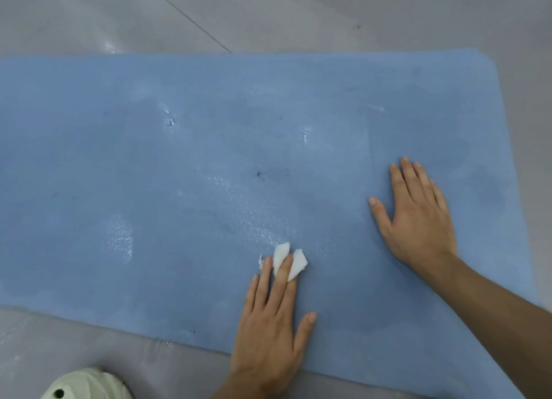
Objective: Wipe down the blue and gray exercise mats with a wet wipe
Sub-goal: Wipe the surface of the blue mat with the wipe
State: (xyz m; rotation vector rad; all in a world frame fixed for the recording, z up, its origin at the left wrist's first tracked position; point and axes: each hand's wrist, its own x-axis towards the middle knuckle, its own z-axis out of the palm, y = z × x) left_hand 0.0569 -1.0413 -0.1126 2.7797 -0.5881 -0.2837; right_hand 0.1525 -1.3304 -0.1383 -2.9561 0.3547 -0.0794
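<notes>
A blue exercise mat (209,159) lies flat across most of the view, with wet shiny streaks near its middle. My left hand (271,324) lies on the mat's near edge, its straight fingers pressing a small white wet wipe (286,259) against the surface; parts of the wipe stick out between and beyond the fingertips. My right hand (418,216) rests flat on the mat's right part, palm down with fingers spread, holding nothing. No gray mat is identifiable in this view.
Grey floor (268,16) surrounds the mat, with a seam line running diagonally at the top. A pale green shoe (83,383) shows at the bottom left, just off the mat's near edge. The mat's rounded right corner is at the upper right.
</notes>
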